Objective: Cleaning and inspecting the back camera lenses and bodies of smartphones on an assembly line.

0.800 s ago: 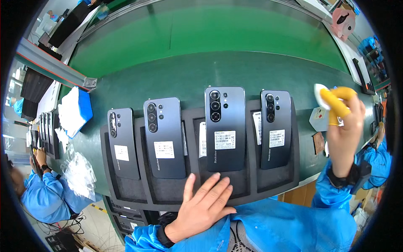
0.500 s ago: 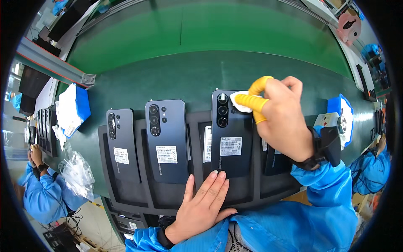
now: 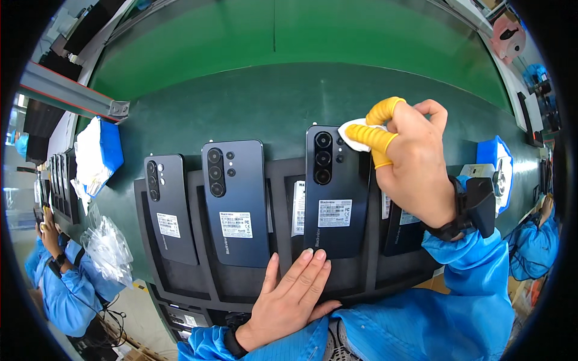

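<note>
A dark blue smartphone (image 3: 352, 183) lies back up across the black foam tray (image 3: 172, 294), its round lenses at the far end and a white label below them. The outstretched fingertips of my left hand (image 3: 289, 304) rest on its near end. My right hand (image 3: 415, 162), with yellow finger cots on some fingers, pinches a folded white wiping cloth (image 3: 356, 145) against the phone's far right corner, beside the lenses. To the left are a second phone (image 3: 241, 189) and a third phone (image 3: 174, 201), also back up. Another phone (image 3: 402, 234) sits partly hidden under my right wrist.
Blue bins stand on the green bench: a left bin (image 3: 113, 147) heaped with white cloths, and a right bin (image 3: 504, 162). Clear plastic bags (image 3: 108, 246) lie near the bench's left edge. Co-workers in blue sit at both sides. More trays are below my left arm.
My right hand and the cloth have shifted slightly right and away from me, off the area next to the lenses to the corner. My left hand stays at the phone's near end.
</note>
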Action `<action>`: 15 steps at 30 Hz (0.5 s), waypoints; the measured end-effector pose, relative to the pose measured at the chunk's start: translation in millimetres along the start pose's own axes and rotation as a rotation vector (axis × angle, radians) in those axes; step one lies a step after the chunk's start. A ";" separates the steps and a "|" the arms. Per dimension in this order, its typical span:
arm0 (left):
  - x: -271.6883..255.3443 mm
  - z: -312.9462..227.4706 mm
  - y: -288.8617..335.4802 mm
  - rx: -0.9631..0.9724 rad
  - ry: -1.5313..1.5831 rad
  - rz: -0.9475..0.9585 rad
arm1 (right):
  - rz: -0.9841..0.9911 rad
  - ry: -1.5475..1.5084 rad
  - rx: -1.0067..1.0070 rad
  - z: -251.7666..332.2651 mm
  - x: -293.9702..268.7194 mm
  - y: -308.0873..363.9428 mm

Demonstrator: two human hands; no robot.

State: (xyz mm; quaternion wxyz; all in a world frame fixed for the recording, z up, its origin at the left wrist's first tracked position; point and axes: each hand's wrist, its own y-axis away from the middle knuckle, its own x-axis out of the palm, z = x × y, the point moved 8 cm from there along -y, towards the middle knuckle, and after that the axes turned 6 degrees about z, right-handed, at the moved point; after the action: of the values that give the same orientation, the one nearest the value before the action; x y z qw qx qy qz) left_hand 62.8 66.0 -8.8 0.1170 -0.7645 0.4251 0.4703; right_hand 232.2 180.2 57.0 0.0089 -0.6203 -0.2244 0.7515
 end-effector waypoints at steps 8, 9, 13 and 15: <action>-0.3 -2.6 -3.4 -0.001 -0.008 0.016 | -0.136 0.074 -0.141 25.9 17.5 2.7; -0.5 -2.7 -3.1 -0.002 -0.011 0.015 | -0.114 0.091 -0.145 25.9 18.3 0.0; -2.6 -2.2 -2.7 -0.010 0.006 0.008 | -0.086 0.143 -0.088 17.5 14.3 -5.9; -4.7 -1.9 -1.2 -0.013 0.016 0.002 | -0.087 0.147 -0.078 20.1 11.4 -2.6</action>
State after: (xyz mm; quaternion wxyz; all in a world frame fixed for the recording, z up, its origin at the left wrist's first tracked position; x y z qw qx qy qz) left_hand 64.0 68.2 -4.2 0.1081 -0.7686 0.4235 0.4670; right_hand 210.0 179.3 49.9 0.0339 -0.6635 -0.2789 0.6934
